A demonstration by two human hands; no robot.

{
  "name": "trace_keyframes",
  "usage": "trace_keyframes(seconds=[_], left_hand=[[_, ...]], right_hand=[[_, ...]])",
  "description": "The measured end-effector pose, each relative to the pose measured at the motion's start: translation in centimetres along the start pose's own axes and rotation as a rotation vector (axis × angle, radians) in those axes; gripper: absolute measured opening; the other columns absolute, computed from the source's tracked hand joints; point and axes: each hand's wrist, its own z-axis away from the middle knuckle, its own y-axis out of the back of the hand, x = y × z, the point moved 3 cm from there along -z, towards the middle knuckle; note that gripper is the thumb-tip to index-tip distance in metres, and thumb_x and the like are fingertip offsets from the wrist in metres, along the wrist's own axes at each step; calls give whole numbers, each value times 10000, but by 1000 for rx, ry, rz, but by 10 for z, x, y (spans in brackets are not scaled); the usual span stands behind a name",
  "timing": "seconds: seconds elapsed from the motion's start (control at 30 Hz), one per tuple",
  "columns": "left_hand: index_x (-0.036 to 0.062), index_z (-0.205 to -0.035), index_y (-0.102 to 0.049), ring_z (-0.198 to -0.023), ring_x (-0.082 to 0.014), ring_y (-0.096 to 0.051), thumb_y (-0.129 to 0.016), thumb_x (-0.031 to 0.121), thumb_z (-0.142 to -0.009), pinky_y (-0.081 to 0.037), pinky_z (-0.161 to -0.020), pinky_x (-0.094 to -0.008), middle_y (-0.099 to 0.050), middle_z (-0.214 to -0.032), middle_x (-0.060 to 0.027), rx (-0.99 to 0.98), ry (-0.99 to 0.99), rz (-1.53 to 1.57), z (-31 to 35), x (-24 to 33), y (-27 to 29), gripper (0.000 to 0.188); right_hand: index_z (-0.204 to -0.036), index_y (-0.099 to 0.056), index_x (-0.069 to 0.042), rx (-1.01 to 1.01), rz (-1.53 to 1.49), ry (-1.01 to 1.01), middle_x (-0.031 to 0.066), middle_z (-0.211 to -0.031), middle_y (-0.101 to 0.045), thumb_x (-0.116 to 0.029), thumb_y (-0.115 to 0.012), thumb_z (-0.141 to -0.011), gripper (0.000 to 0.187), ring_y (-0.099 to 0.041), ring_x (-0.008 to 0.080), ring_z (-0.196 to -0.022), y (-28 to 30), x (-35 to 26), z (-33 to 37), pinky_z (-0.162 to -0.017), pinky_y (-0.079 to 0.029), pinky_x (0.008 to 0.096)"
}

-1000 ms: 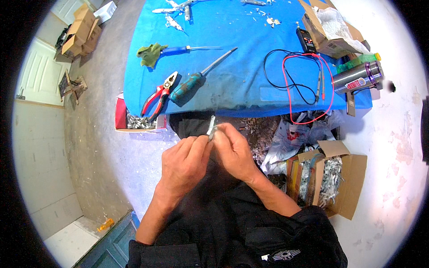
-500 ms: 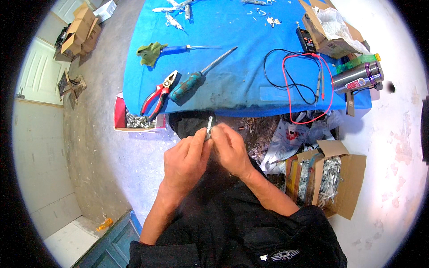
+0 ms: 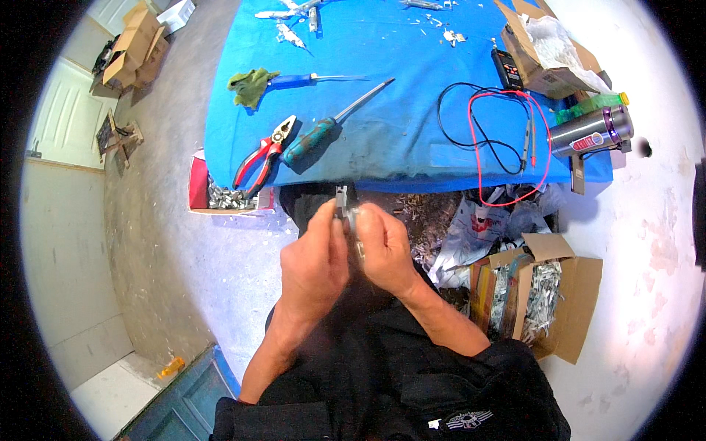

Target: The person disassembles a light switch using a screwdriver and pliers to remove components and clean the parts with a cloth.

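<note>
Just off the table's front edge, my left hand (image 3: pixel 316 257) is closed, pinching a small silver metal piece (image 3: pixel 341 195) whose end sticks up past the fingertips. My right hand (image 3: pixel 384 248) is closed right beside it, thumb and fingers pressed together. A pale, shiny streak shows between the two hands, smeared by motion, so what my right fingers hold cannot be made out. On the blue cloth (image 3: pixel 397 140) beyond lie red-and-black pliers (image 3: pixel 266 154), a teal-handled screwdriver (image 3: pixel 320 137) and a blue-handled screwdriver (image 3: pixel 294 81) touching a green rag (image 3: pixel 251 87).
A box of metal bits (image 3: pixel 228 197) stands below the table's left corner. At right are a meter (image 3: pixel 506 69) with red and black leads, a steel flask (image 3: pixel 592 132) and an open carton (image 3: pixel 548 55). A carton of silver scraps (image 3: pixel 544 301) sits low right.
My left hand has shifted slightly right, and the silver piece now stands more upright with its end turned. My right hand has turned and moved a little to the right.
</note>
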Motion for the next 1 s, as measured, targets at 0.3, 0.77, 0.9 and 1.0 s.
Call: trace_keyframes(seconds=[0.3,0.77,0.9,1.0], left_hand=[[-26,-1247,-676,-596,-85,-619,-525,164,-1115,-475,-545,-271,-685,-702,-40,-88,524,452,0,-26,10,276],[4,-1327,-655,-735,-76,-617,-584,243,-1104,-471,-632,-235,-729,-941,-72,221,602,762,-27,-146,56,334],[-3,-1337,-650,-796,-94,-651,-601,206,-1096,-524,-704,-256,-731,-989,-84,273,574,839,-53,-155,65,323],[-12,-1336,-649,-808,-100,-658,-607,197,-1094,-533,-701,-261,-731,-1000,-78,229,471,864,-77,-140,49,323]], right_hand=[[-1068,-638,-29,1,-443,-301,18,-748,-585,-460,-398,-1160,502,-544,93,-596,10,-7,-3,-520,-446,254],[-1381,-600,-4,-127,-156,-50,47,-1053,-667,-255,-447,-1128,388,-618,115,-916,38,-11,14,-834,-506,279],[-1406,-593,-19,-72,-21,-30,60,-1135,-686,-189,-542,-1092,361,-631,118,-1005,44,-14,21,-895,-520,297],[-1383,-609,-25,11,26,19,65,-1146,-697,-177,-578,-1074,345,-642,126,-1025,50,-12,23,-913,-524,301]])
